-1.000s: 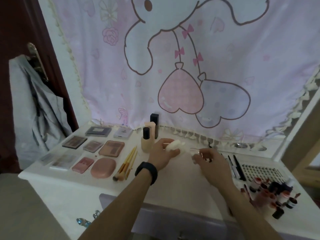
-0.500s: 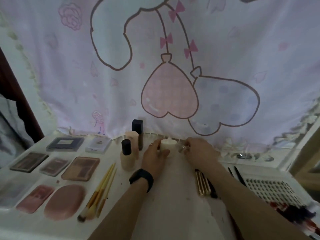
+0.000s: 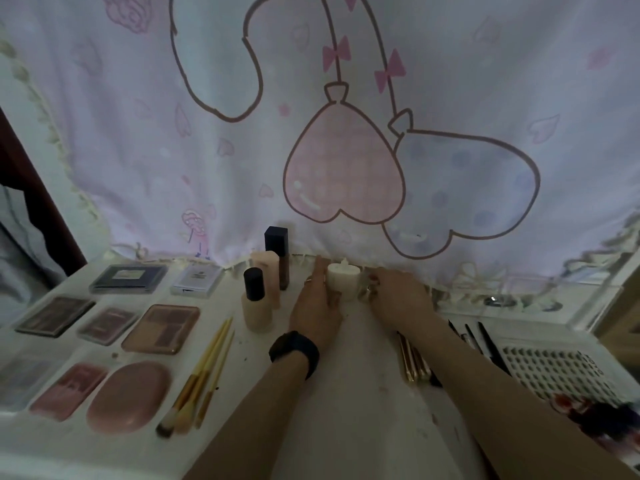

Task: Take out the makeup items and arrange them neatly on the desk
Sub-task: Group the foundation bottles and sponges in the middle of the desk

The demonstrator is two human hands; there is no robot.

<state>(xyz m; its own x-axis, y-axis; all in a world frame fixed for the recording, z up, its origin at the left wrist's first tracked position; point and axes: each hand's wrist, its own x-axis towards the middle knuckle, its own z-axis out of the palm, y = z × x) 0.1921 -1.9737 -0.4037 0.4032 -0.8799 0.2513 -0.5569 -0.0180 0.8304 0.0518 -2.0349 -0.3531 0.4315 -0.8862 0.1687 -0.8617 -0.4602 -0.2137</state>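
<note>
A small white candle-shaped item (image 3: 342, 279) stands at the back of the desk (image 3: 353, 403) against the hanging cloth. My left hand (image 3: 316, 308) holds it from the left, fingers up its side and thumb at its base. My right hand (image 3: 398, 295) lies just right of it, fingertips pinching a small clear piece (image 3: 365, 292) that is mostly hidden. To the left stand a beige bottle with a black cap (image 3: 255, 303), a pale tube (image 3: 268, 275) and a dark tall tube (image 3: 277, 252).
Palettes (image 3: 161, 328) and compacts (image 3: 129, 396) lie in rows on the left, with gold-handled brushes (image 3: 204, 372) beside them. Gold tubes (image 3: 412, 362), black pens (image 3: 490, 344), a lash tray (image 3: 554, 368) and small bottles (image 3: 602, 417) crowd the right. A cartoon cloth (image 3: 346, 133) hangs behind.
Both hands have moved from the middle of the desk to its back edge, carrying the white item there and setting it down. The camera has come closer and lower.
</note>
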